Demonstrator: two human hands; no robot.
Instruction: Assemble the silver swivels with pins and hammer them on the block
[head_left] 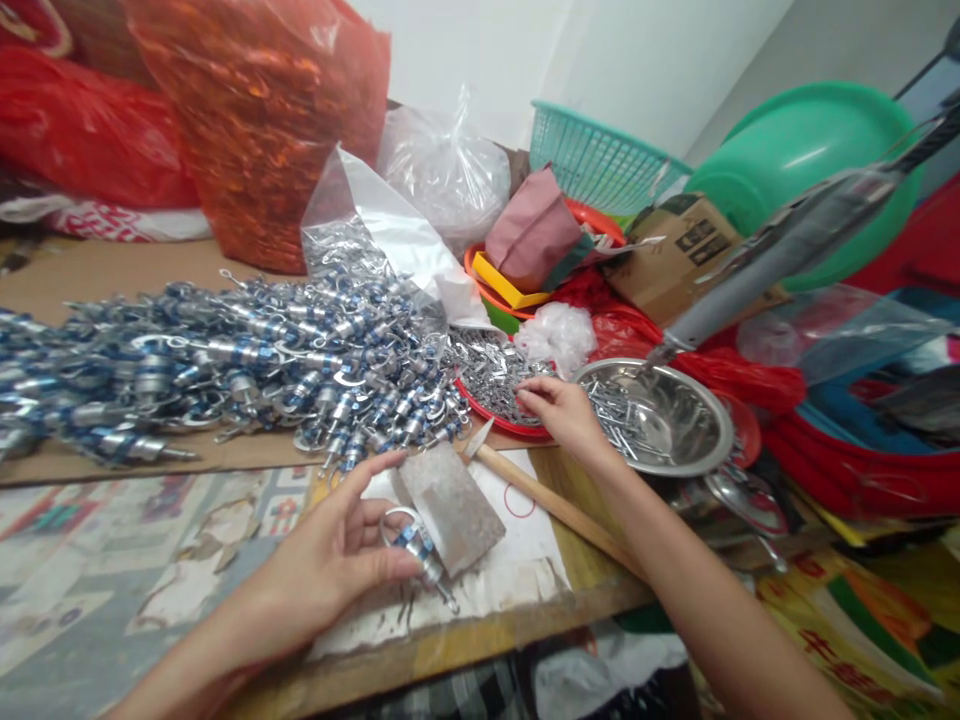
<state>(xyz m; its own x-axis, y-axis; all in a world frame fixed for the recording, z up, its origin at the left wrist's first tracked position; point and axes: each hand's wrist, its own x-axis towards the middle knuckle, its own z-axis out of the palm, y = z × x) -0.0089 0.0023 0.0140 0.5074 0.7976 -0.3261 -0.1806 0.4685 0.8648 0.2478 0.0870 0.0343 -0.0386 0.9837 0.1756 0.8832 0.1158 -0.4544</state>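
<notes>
Left hand point(330, 560) is pinching a blue-and-silver metal fitting point(415, 545) beside the grey metal block point(450, 507). Right hand point(564, 412) is reaching into the red tray point(491, 412) of small silver pins, fingers curled down on them. Beyond, a heap of fittings point(225, 365) is lying on cardboard.

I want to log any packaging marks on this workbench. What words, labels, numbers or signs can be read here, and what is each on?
Cardboard box: dark printed marks on its top face, too blurred to read.
Yellow printed sheet at lower right: red characters, cut off and too blurred to read.
Red bag at upper left: white pattern on its lower edge, not legible.
No text can be read.
</notes>
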